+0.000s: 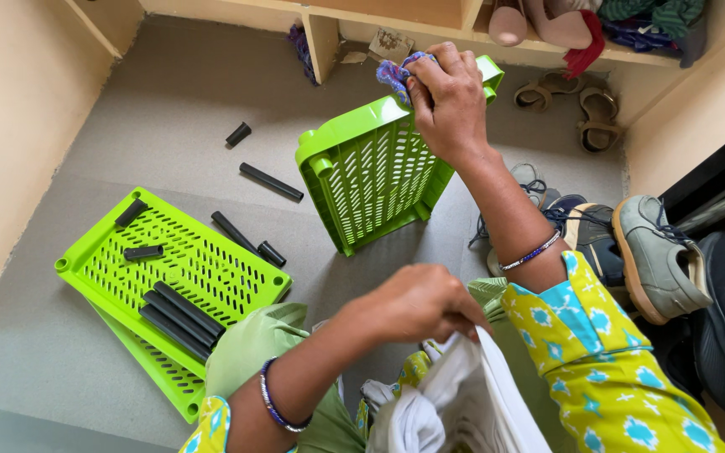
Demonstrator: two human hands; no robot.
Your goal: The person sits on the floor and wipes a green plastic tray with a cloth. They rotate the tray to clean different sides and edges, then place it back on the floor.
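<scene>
Green shelf panel (371,172) stands tilted on the floor; my right hand (449,101) grips a cloth (398,74) against its top edge. Left hand (417,302) clutches white fabric (463,398). Two panels (169,268), loose black tubes (270,181) lie untouched, I judge.

Your right hand (449,105) presses a blue-and-pink cloth (398,74) to a lime-green slotted tray (362,180). Your left hand (417,302) grips a white bag (463,403). Two more lime-green trays (211,252) carry black tubes (176,315); other black tubes (270,181) lie on the grey floor (169,101). Your sleeves (597,369) are yellow-green with turquoise-and-white motifs, and your bangles (530,253) are blue. Beside you sit grey shoes (652,252) and tan sandals (597,113).
</scene>
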